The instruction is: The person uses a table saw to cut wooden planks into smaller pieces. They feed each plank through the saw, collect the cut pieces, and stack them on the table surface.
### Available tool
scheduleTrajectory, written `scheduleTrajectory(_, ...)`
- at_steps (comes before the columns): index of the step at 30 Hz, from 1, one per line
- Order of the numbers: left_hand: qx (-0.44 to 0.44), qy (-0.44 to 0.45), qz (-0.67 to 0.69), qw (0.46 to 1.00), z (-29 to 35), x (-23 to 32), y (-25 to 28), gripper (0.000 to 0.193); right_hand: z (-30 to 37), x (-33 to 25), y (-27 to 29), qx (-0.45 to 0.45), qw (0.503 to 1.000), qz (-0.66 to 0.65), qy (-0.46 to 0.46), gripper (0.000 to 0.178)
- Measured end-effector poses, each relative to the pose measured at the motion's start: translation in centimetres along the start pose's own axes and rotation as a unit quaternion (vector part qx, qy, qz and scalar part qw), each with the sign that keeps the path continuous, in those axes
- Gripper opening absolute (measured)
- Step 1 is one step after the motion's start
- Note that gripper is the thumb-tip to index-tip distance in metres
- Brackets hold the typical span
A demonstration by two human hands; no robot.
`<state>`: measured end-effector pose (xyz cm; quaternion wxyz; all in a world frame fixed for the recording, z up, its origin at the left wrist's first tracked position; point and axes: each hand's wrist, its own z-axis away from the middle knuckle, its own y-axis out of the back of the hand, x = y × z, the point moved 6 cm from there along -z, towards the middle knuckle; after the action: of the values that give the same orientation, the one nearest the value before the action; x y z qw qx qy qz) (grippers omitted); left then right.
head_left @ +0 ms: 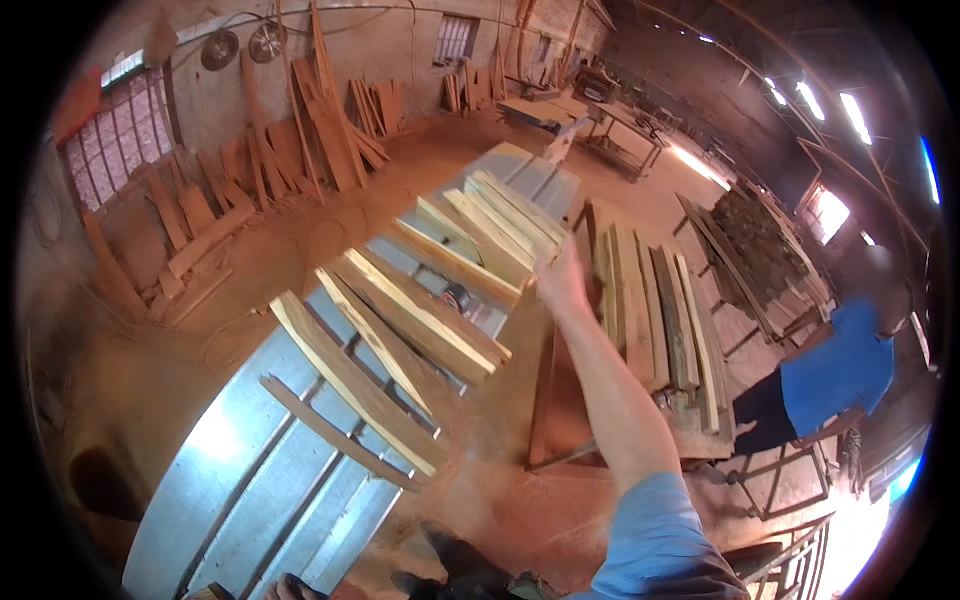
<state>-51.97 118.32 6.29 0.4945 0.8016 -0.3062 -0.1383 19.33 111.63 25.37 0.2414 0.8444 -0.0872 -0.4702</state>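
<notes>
Slotted metal surface (228, 470) carries wooden boards (428, 318), long axes crosswise, pointing right; near its right edge is the right hand (562, 280), whether pinching I cannot tell; planks (630, 305) lie right of the surface.

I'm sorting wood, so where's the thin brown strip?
In the head view, the thin brown strip lies left of centre on the metal table, beside the nearest thick board.

The right hand (562, 282) was blurred, its fingertips too indistinct to show their hold; a co-worker's head (872, 272) was blurred over; the table (205, 475) and the near blue sleeve (658, 545) were cut off by the lower edge.
</notes>
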Motion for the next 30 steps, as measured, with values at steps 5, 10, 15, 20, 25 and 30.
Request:
scheduleTrajectory(5, 0.008, 0.158, 0.061, 0.986, -1.6, -0.4, 2.9, 0.029, 16.2, -19.0, 4.0, -0.087, 0.968, -0.143, 0.185, 0.032)
scheduleTrajectory(10, 0.045, 0.092, 0.163, 0.981, -1.4, -0.2, 1.4, 0.023, 38.4, -12.0, -0.4, -0.359, 0.932, -0.007, 0.040, 0.032)
scheduleTrajectory(15, 0.030, 0.091, 0.162, 0.982, -2.3, 0.2, 3.3, 0.028, 44.1, -9.3, -4.1, -0.380, 0.922, 0.066, 0.031, 0.039)
scheduleTrajectory(20, 0.024, 0.088, 0.162, 0.982, -1.2, -0.7, 3.5, 0.028, 36.5, -12.0, -7.2, -0.235, 0.959, 0.133, 0.083, 0.058)
scheduleTrajectory(25, 0.041, 0.082, 0.176, 0.980, -1.6, -0.1, 3.5, 0.026, 34.8, -9.5, -10.4, -0.298, 0.933, 0.202, 0.001, 0.066)
scheduleTrajectory(30, 0.033, 0.085, 0.192, 0.977, -1.1, 0.0, 3.8, 0.028, 34.3, -6.7, -10.9, -0.349, 0.931, -0.038, -0.105, 0.054)
